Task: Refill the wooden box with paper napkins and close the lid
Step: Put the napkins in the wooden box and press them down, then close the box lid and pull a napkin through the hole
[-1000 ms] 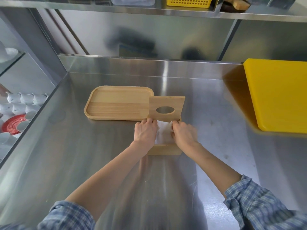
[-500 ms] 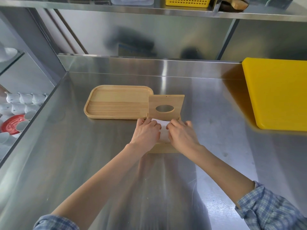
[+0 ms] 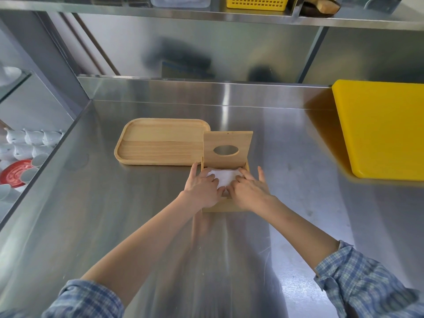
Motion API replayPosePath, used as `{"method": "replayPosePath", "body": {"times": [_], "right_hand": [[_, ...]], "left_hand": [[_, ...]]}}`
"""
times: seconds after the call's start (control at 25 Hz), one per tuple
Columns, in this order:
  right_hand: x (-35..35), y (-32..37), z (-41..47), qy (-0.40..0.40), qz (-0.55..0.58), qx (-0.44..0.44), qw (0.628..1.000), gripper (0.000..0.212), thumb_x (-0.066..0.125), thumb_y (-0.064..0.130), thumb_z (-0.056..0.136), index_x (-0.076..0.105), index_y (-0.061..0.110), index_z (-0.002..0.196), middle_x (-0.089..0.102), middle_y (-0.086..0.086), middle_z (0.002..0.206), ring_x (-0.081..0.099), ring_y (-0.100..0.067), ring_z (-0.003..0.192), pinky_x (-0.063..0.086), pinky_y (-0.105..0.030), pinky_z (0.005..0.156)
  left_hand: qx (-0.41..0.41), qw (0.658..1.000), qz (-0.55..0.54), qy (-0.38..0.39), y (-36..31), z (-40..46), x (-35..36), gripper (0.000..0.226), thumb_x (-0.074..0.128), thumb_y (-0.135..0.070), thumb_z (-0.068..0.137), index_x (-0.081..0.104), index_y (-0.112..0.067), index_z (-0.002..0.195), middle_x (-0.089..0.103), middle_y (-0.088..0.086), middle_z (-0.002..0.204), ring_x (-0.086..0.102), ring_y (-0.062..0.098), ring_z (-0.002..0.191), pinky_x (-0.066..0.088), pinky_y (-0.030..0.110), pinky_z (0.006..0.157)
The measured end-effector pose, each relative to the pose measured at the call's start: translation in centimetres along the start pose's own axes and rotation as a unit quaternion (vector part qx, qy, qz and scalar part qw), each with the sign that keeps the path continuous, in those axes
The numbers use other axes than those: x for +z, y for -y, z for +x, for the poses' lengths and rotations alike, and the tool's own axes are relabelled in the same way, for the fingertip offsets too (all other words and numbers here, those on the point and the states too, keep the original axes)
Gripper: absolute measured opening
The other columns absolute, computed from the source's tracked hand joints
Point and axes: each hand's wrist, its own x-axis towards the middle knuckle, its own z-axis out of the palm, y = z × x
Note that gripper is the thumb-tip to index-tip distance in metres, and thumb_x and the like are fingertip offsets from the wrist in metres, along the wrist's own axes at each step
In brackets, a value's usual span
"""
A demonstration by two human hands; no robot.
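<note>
A wooden box (image 3: 220, 206) sits on the steel counter in the middle of the head view. Its hinged lid (image 3: 228, 140) with an oval hole stands upright at the far side. White paper napkins (image 3: 224, 176) lie inside the box. My left hand (image 3: 203, 188) and my right hand (image 3: 249, 189) rest flat on the napkins with fingers spread, pressing down on them. The hands cover most of the box's opening, and the near wall shows below them.
An empty wooden tray (image 3: 160, 142) lies just left of the box, touching its lid corner. A yellow cutting board (image 3: 380, 127) lies at the right. White cups and a red plate (image 3: 13, 174) sit on a lower shelf at the left. A steel shelf overhangs the back wall.
Both hands slid from the box's sides inward onto the napkins and now lie flatter, with fingers spread. The lid stays upright.
</note>
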Motion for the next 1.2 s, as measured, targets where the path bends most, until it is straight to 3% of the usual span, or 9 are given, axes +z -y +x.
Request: {"method": "replayPosePath", "body": {"times": [0.2, 0.36, 0.44, 0.52, 0.6, 0.68, 0.8, 0.92, 1.2], "right_hand": [[0.2, -0.2, -0.2, -0.028, 0.046, -0.004, 0.999, 0.046, 0.019, 0.026, 0.097, 0.058, 0.010, 0.114, 0.046, -0.001, 0.141, 0.008, -0.014, 0.144, -0.002, -0.053, 0.114], [0.7, -0.5, -1.0, -0.161, 0.131, -0.035, 0.978, 0.032, 0.036, 0.020, 0.094, 0.054, 0.009, 0.118, 0.053, -0.004, 0.133, 0.035, -0.017, 0.134, 0.013, -0.038, 0.115], [0.7, -0.8, -1.6, -0.249, 0.170, -0.045, 0.952, 0.026, 0.044, 0.015, 0.092, 0.058, 0.008, 0.113, 0.059, -0.006, 0.122, 0.051, -0.025, 0.116, 0.031, -0.033, 0.102], [0.1, -1.0, -2.3, -0.331, 0.200, -0.042, 0.921, 0.019, 0.051, 0.010, 0.088, 0.062, 0.006, 0.103, 0.060, -0.010, 0.110, 0.057, -0.030, 0.100, 0.043, -0.036, 0.082], [-0.9, -1.3, -2.5, -0.397, 0.214, -0.041, 0.892, 0.016, 0.056, 0.004, 0.084, 0.062, 0.004, 0.099, 0.059, -0.015, 0.102, 0.059, -0.033, 0.093, 0.048, -0.039, 0.073], [-2.1, -1.6, -2.4, -0.432, 0.211, -0.037, 0.876, 0.022, 0.057, 0.003, 0.083, 0.061, 0.002, 0.104, 0.058, -0.018, 0.104, 0.059, -0.034, 0.094, 0.053, -0.044, 0.074], [-3.6, -2.1, -1.9, -0.437, 0.204, -0.018, 0.876, 0.036, 0.053, 0.006, 0.086, 0.052, 0.004, 0.122, 0.053, -0.017, 0.124, 0.054, -0.031, 0.113, 0.049, -0.048, 0.090], [-4.4, -2.6, -1.2, -0.405, 0.193, -0.011, 0.894, 0.045, 0.047, 0.009, 0.091, 0.039, 0.006, 0.135, 0.043, -0.011, 0.142, 0.043, -0.024, 0.130, 0.040, -0.041, 0.103], [-5.4, -3.3, -0.5, -0.398, 0.221, -0.018, 0.890, 0.035, 0.042, 0.007, 0.094, 0.050, 0.007, 0.128, 0.054, -0.009, 0.134, 0.055, -0.027, 0.117, 0.043, -0.038, 0.099]], "left_hand": [[-0.007, 0.998, -0.049, -0.024, 0.0, -0.2, 0.1, 0.049, 0.018, -0.037, 0.097, 0.044, -0.014, 0.131, 0.040, -0.001, 0.145, 0.015, 0.014, 0.141, -0.006, 0.049, 0.115], [-0.037, 0.958, -0.203, -0.202, -0.4, -1.3, 0.5, 0.035, 0.036, -0.027, 0.095, 0.049, -0.015, 0.124, 0.058, 0.000, 0.129, 0.047, 0.017, 0.123, 0.021, 0.034, 0.109], [-0.067, 0.926, -0.255, -0.270, -0.2, -2.1, 0.2, 0.029, 0.041, -0.023, 0.093, 0.052, -0.013, 0.117, 0.064, 0.005, 0.114, 0.056, 0.025, 0.106, 0.034, 0.031, 0.089], [-0.099, 0.904, -0.278, -0.309, 0.2, -2.7, -0.4, 0.023, 0.045, -0.023, 0.091, 0.052, -0.010, 0.109, 0.063, 0.008, 0.105, 0.057, 0.029, 0.096, 0.035, 0.032, 0.075], [-0.119, 0.882, -0.298, -0.344, 0.9, -3.0, -1.1, 0.022, 0.048, -0.022, 0.090, 0.051, -0.009, 0.107, 0.060, 0.008, 0.105, 0.056, 0.029, 0.095, 0.037, 0.032, 0.072], [-0.127, 0.867, -0.309, -0.371, 1.5, -3.0, -2.0, 0.028, 0.051, -0.020, 0.088, 0.048, -0.008, 0.113, 0.057, 0.009, 0.112, 0.054, 0.028, 0.101, 0.039, 0.032, 0.075], [-0.132, 0.868, -0.305, -0.369, 2.4, -2.6, -3.4, 0.045, 0.053, -0.022, 0.088, 0.040, -0.009, 0.129, 0.052, 0.009, 0.126, 0.049, 0.028, 0.114, 0.041, 0.036, 0.086], [-0.124, 0.883, -0.290, -0.347, 2.9, -1.8, -4.4, 0.051, 0.049, -0.025, 0.090, 0.035, -0.012, 0.137, 0.051, 0.008, 0.134, 0.045, 0.029, 0.122, 0.038, 0.039, 0.093], [-0.118, 0.869, -0.304, -0.372, 3.1, -0.9, -5.1, 0.036, 0.045, -0.023, 0.092, 0.050, -0.018, 0.127, 0.064, 0.006, 0.117, 0.055, 0.027, 0.108, 0.038, 0.036, 0.087]]}}
